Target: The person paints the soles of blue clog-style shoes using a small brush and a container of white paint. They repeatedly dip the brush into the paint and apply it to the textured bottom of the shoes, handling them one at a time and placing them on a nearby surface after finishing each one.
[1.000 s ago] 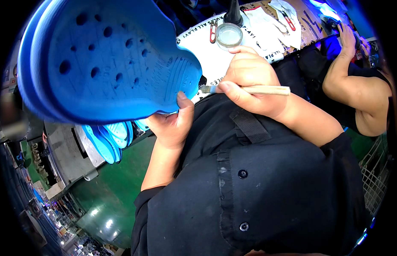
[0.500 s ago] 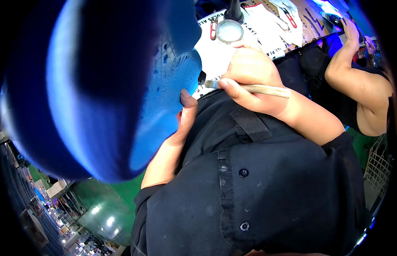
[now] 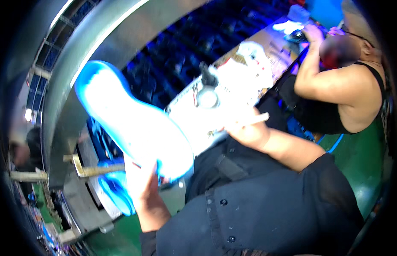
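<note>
My left hand [image 3: 143, 181] grips the heel end of a blue boot-like shoe [image 3: 134, 115], its sole turned up and washed out by glare. The toe end points to the far left. My right hand [image 3: 251, 132] is closed around a brush [image 3: 261, 117]; the pale handle end sticks out on the right, while the bristles are lost in blur and glare. Just beyond that hand, a small round dish [image 3: 207, 99] with pale contents rests on the paper-covered table [image 3: 181, 123]. A black cone-shaped thing [image 3: 208, 77] stands behind the dish.
Dark, blue-lit rows [image 3: 160, 72] lie beyond the table, beside a curved metal rim [image 3: 100, 42]. A blue open-ended piece [image 3: 117, 196] and a metal bracket [image 3: 85, 168] are at left. A co-worker [image 3: 335, 85] sits at right, hands near a white cloth [image 3: 288, 27].
The blue shoe has moved away from close in front of me and now shows its whole sole. My view has swung, bringing in the metal rim and more of the co-worker. The brush stays held.
</note>
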The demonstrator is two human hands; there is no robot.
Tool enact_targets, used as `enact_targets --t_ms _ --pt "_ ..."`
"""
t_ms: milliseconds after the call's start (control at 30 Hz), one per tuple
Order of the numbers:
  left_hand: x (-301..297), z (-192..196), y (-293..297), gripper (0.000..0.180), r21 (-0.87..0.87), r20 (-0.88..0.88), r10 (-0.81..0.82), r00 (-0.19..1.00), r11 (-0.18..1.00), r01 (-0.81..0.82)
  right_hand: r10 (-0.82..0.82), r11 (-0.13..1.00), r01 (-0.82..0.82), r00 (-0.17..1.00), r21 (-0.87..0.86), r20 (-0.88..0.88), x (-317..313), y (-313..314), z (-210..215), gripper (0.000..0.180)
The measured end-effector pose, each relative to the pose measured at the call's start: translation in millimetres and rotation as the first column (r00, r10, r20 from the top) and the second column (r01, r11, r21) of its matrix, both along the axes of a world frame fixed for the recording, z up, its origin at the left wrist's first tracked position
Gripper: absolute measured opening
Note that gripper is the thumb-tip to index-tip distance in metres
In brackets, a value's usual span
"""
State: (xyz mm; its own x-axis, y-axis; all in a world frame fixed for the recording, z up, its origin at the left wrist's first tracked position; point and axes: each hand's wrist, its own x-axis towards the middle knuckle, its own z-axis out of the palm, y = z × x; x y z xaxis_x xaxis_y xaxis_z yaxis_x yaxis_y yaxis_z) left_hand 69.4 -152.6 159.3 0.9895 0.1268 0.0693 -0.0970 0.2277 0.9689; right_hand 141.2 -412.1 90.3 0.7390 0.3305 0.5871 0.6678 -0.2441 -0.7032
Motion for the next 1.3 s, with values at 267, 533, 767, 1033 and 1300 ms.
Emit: enact_targets --t_ms 267,533,767,1033,1300 --pt "124.3 78.4 -97.1 0.061 -0.105 -0.108 -0.696 0.71 0.718 0.688 -0.07 0.986 0.078 0.996 0.147 -0.061 14.8 -43.0 -10.0 0.022" --pt "268.6 153.4 -249.9 0.036 -0.293 0.176 -0.578 0.797 0.742 0.603 -0.151 0.966 0.186 0.97 0.181 -0.191 21.1 -81.6 -18.1 0.025" --pt "190.5 12.1 -154.6 0.043 -0.075 -0.037 -0.545 0.838 0.837 0.541 -0.115 0.94 0.184 0.964 0.287 -0.24 27.7 -84.5 -31.8 0.026" --pt "25.6 -120.1 60.1 0.055 0.898 -0.222 0.229 0.948 0.427 0.107 0.042 0.943 0.116 0.889 0.313 -0.457 26.0 -56.8 -42.0 0.027" --pt "-23.1 -168.8 89.0 0.066 0.991 -0.115 0.547 0.83 0.007 0.133 0.176 0.958 0.001 0.788 0.288 -0.589 11.7 -8.3 -32.1 0.028"
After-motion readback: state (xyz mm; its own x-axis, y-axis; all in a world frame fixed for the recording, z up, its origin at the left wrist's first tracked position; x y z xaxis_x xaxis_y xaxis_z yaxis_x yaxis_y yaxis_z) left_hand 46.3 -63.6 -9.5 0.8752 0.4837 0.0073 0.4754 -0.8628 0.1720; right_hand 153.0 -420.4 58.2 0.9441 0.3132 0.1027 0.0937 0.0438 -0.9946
